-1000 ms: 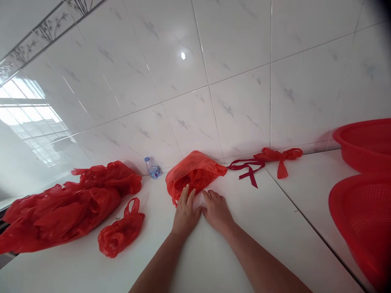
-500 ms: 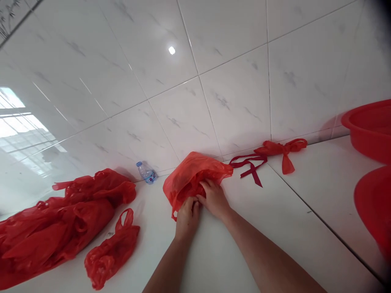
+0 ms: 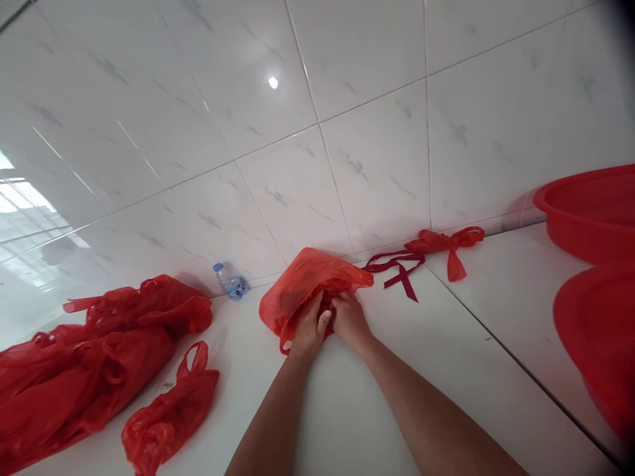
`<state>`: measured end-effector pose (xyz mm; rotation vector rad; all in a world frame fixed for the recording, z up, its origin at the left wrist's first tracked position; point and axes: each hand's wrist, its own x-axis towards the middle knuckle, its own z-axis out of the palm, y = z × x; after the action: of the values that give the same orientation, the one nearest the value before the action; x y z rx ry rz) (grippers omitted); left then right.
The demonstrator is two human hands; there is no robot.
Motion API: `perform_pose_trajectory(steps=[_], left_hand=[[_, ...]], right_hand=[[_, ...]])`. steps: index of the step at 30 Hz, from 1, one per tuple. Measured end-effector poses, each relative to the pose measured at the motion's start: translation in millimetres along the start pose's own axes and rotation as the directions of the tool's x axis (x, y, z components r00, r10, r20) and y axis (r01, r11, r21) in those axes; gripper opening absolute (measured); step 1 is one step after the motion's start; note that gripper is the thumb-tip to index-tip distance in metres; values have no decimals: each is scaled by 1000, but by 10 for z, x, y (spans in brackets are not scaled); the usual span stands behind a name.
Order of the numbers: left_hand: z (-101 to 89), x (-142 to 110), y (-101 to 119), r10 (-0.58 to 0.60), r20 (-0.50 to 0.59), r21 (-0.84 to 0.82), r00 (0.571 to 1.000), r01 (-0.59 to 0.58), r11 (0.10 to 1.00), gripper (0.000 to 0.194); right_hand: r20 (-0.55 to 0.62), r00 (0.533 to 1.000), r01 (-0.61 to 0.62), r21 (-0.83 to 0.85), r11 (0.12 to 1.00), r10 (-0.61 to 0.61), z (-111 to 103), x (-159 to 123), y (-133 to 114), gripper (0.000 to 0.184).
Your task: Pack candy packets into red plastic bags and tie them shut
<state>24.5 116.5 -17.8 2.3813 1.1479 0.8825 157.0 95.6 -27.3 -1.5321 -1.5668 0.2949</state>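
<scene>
A thin red plastic bag (image 3: 302, 284) lies puffed up on the white tabletop against the wall, with its mouth toward me. My left hand (image 3: 308, 330) is at the mouth, its fingers closed on the crumpled plastic and its thumb showing on top. Beside it my right hand (image 3: 351, 322) grips the gathered plastic with curled fingers. The fingertips of both hands are hidden in the folds, and what the bag holds inside cannot be made out. One handle loop of the bag hangs by my left wrist.
Left stands a small water bottle (image 3: 230, 283) by the wall. A big heap of red bags (image 3: 99, 357) and a smaller red bag (image 3: 173, 413) lie nearer. Right are a dark red ribbon (image 3: 404, 277), a knotted red bag (image 3: 449, 244) and red basins (image 3: 585, 225).
My left hand has pushed further into the bag's mouth, and its thumb has lifted into view. My right hand has stayed at the opening. The view has shifted slightly.
</scene>
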Motion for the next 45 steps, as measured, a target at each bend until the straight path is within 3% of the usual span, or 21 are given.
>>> perform_pose_trajectory(steps=[5,8,12,17,22,24,25,27,29,31,35,38,40,41,43,45], left_hand=[[62,56,-191,-110,-16,24,994,110,994,60],[77,53,-233,-187,-55,9,981,187,982,69],[20,19,-150,-196,-159,-51,968,191,980,60],[-41,-232,156,-130,-196,-169,972,97,981,31],[36,-671,520,-153,-79,-368,985,114,923,39],[59,-795,626,-148,13,-558,989,130,820,45],[62,-837,663,-143,60,-684,988,145,715,45],[52,-885,702,-154,142,-892,978,194,408,40],[26,-897,703,-201,183,-959,962,220,179,32],[-1,-891,684,-252,193,-971,948,222,93,27],[-32,-881,652,-286,173,-980,943,193,43,27],[-43,-895,651,-271,193,-978,943,206,19,27],[-53,-911,658,-204,231,-971,951,240,21,26],[-59,-919,662,-151,256,-964,955,263,31,25],[-70,-932,673,-57,309,-948,949,313,66,24],[-79,-939,685,-31,337,-938,941,338,81,23]], right_hand=[[-85,982,-160,88,983,168,-234,-157,56,19],[-161,941,-265,193,945,297,-465,-346,110,16],[-210,911,-270,343,900,354,-772,-689,188,13],[-282,910,-219,299,929,305,-1012,-1061,175,13],[-351,936,-31,-30,999,19,-966,-1236,-112,22],[-292,948,90,-140,986,-128,-863,-1309,-287,25],[-246,949,156,-176,972,-197,-804,-1353,-374,25],[-140,938,283,-216,935,-316,-688,-1450,-528,27],[-55,918,374,-218,902,-394,-596,-1541,-631,31],[-12,909,405,-199,892,-416,-541,-1599,-665,35],[-104,949,293,-56,954,-298,-532,-1592,-559,35],[-151,989,37,185,982,-8,-588,-1530,-439,42],[-47,986,-137,347,928,163,-638,-1489,-385,46],[25,981,-187,404,896,193,-663,-1470,-367,46],[141,977,-209,452,867,162,-703,-1431,-338,36],[180,976,-195,448,872,126,-733,-1385,-297,17]])
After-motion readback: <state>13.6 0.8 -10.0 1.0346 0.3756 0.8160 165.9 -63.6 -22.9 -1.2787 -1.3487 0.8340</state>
